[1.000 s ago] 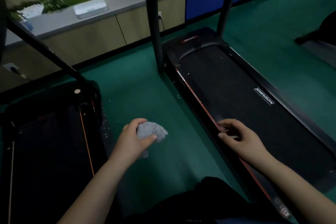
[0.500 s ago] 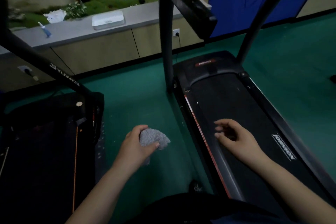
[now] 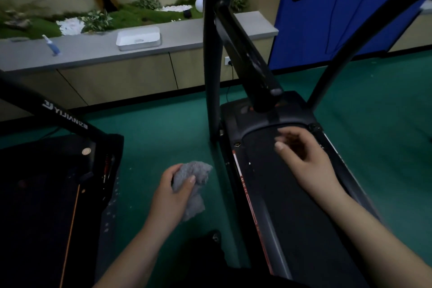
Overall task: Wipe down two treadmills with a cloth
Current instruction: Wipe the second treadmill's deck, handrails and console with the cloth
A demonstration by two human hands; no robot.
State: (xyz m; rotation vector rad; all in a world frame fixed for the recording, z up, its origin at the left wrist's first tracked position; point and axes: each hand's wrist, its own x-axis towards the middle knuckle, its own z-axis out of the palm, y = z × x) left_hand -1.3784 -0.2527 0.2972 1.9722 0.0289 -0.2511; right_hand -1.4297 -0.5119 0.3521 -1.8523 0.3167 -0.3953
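Just one camera here, strapped to the person's head, wide-angle, pointing forward and down. It sits over the green floor [image 3: 163, 124] between the two treadmills, so the left treadmill [image 3: 46, 194] fills the lower left and the right treadmill [image 3: 292, 194] runs up the right side, close in. Both forearms come in from the bottom edge. Further off it catches the grey counter [image 3: 93, 54] along the wall. Edges bend and blur a bit, probably lens distortion.

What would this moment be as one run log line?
left hand: grips crumpled grey cloth over green floor | right hand: empty, above black treadmill belt
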